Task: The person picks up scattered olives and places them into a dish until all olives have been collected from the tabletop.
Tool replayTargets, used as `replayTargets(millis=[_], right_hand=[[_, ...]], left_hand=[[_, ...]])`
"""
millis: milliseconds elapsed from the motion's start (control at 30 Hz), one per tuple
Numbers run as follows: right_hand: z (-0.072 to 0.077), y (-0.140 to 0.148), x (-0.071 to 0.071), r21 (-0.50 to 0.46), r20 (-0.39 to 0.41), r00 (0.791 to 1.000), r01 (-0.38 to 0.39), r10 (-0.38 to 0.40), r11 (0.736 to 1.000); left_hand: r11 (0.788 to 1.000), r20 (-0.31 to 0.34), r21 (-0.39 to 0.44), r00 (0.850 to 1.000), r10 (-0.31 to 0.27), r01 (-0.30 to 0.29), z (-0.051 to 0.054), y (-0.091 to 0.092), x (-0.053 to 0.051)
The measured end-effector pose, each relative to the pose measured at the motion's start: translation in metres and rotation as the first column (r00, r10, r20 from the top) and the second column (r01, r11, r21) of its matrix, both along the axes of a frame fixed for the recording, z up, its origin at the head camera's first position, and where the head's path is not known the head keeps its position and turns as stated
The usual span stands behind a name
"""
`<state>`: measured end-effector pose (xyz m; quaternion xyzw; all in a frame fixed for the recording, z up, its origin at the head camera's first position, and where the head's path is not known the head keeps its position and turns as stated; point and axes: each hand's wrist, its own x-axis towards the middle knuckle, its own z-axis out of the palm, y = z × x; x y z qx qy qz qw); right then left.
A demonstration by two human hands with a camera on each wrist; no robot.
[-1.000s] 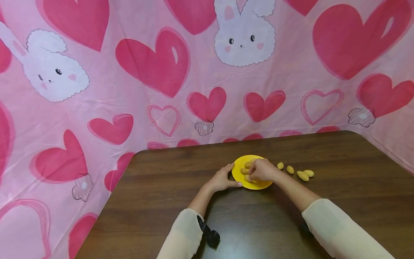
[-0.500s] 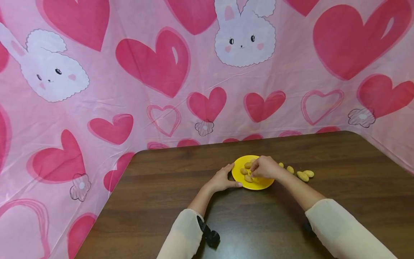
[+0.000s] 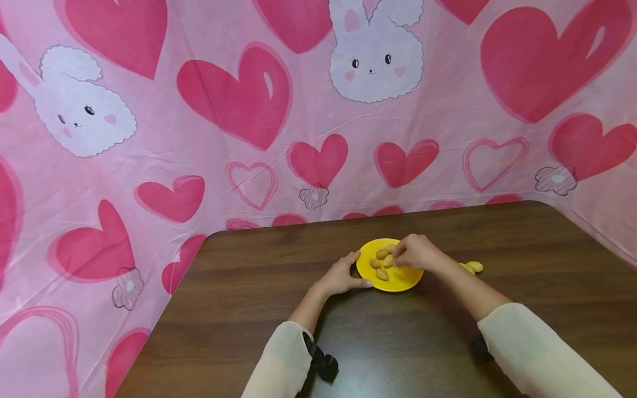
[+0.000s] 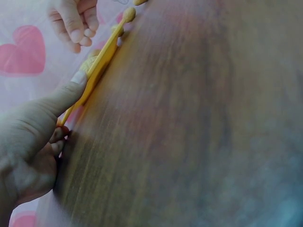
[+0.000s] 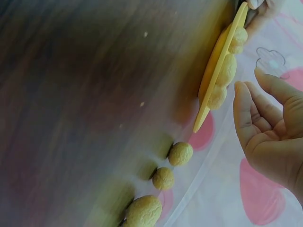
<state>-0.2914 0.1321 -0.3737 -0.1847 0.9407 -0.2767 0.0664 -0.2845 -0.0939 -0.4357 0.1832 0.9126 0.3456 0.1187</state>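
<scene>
A yellow plate lies on the table and bears several small oval yellow-tan pieces that look like little potatoes. My left hand grips its left side; in the left wrist view the thumb lies on the rim and other fingers are partly hidden beneath. Over the plate's right side hovers my right hand. The right wrist view shows its thumb apart from the relaxed fingers, with nothing between them. More little potatoes sit on the table right of the plate, some hidden behind my right arm in the head view.
The brown wooden table reaches back to a pink cloth printed with hearts and rabbits, which also hangs along the left side. Black straps with a small device sit at the left wrist.
My right hand has let go of a little potato on the plate, then lifted and drawn back to the right. The left hand and the plate have stayed put.
</scene>
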Motion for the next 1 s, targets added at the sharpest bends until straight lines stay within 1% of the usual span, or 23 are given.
replayTargets(millis=[133,300,633,767,900,1000], right_hand=[[0.001,0.006,0.0,-0.016,0.001,1.0,0.013,-0.013,1.0],[0.004,0.014,-0.001,-0.052,0.032,0.999,0.038,-0.036,0.998],[0.009,0.031,-0.003,-0.015,-0.003,0.997,0.077,-0.077,0.997],[0.008,0.039,-0.003,-0.014,-0.014,0.995,0.1,-0.1,0.995],[0.006,0.048,-0.003,-0.028,0.006,0.99,0.138,-0.137,0.99],[0.005,0.054,-0.004,-0.024,-0.006,0.99,0.141,-0.141,0.99]], left_hand=[[1.0,-0.001,-0.005,1.0,0.003,-0.003,-0.001,0.0,0.0],[1.0,-0.006,-0.004,1.0,-0.002,0.002,-0.001,0.0,0.0],[1.0,-0.01,-0.006,1.0,-0.007,0.007,-0.001,-0.001,-0.001],[1.0,-0.007,-0.004,1.0,-0.004,0.004,0.0,-0.001,0.0],[1.0,-0.009,-0.006,1.0,-0.002,0.002,-0.001,0.0,-0.001],[1.0,-0.01,-0.008,1.0,-0.003,0.003,-0.002,0.0,-0.001]])
